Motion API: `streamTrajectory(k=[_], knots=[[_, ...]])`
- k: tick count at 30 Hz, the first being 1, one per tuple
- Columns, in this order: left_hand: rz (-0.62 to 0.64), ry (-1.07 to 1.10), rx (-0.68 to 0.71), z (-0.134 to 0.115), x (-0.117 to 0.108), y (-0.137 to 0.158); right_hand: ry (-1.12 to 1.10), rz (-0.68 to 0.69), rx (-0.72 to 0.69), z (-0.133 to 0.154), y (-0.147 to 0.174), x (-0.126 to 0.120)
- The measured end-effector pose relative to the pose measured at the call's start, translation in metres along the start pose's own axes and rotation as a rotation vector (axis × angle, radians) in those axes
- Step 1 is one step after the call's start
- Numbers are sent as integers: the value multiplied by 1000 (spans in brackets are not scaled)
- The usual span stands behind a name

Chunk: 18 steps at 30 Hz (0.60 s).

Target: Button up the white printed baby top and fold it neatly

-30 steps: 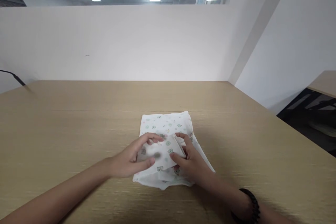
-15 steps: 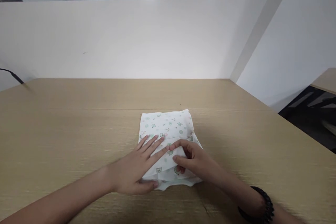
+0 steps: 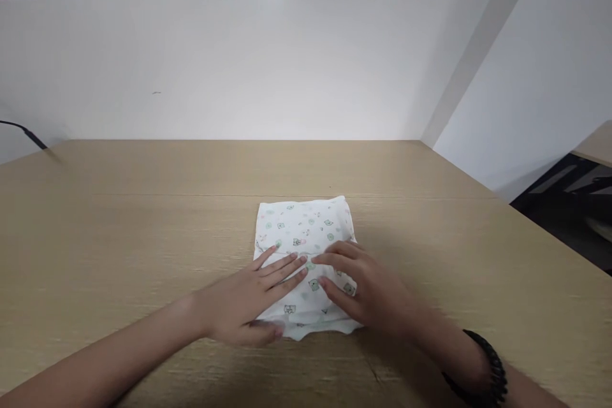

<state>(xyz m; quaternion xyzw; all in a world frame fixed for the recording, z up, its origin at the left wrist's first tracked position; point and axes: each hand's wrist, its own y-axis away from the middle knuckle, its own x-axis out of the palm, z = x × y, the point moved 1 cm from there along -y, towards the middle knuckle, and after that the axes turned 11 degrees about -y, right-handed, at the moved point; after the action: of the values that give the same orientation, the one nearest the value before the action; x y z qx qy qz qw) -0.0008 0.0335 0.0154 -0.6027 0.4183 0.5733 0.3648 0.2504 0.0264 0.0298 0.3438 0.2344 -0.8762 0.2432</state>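
Observation:
A folded white cloth [image 3: 303, 223], printed with small green and dark animal figures, lies on the wooden table in front of me. A crease crosses its middle, and its near edge is wavy. My left hand [image 3: 253, 299] rests flat on the left half of the cloth, fingers spread and thumb by the near edge. Over the right half is my right hand [image 3: 361, 284], its fingers curved and apart from the thumb, with nothing visible between them. It covers part of the cloth's right side. Whether its fingertips press on the fabric I cannot tell.
The wooden table [image 3: 143, 236] reaches back to a white partition [image 3: 239, 70]. At the far left a black cable [image 3: 33, 138] comes down to the tabletop. A dark piece of furniture [image 3: 568, 197] stands beyond the table's right edge. A black bracelet [image 3: 490, 363] circles my right wrist.
The cloth's right side no longer flares outward and lies in line with the rest. My right hand has loosened its curled fingers and spread them over that side. My left hand has stayed nearly still.

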Motion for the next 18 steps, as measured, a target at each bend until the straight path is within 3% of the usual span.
streamTrajectory(k=[2,6,9,12,18], knots=[[-10,16,35,0,1,-1,66,129,-61,-4,2,6],[0,5,74,2,2,-1,86,403,-12,-15,7,11],[-48,-28,110,3,3,0,74,406,-25,-18,7,6],[-135,-49,175,5,5,0,113,366,-125,-17,4,1],[-399,-141,305,2,10,2,184,295,-302,-11,0,7]])
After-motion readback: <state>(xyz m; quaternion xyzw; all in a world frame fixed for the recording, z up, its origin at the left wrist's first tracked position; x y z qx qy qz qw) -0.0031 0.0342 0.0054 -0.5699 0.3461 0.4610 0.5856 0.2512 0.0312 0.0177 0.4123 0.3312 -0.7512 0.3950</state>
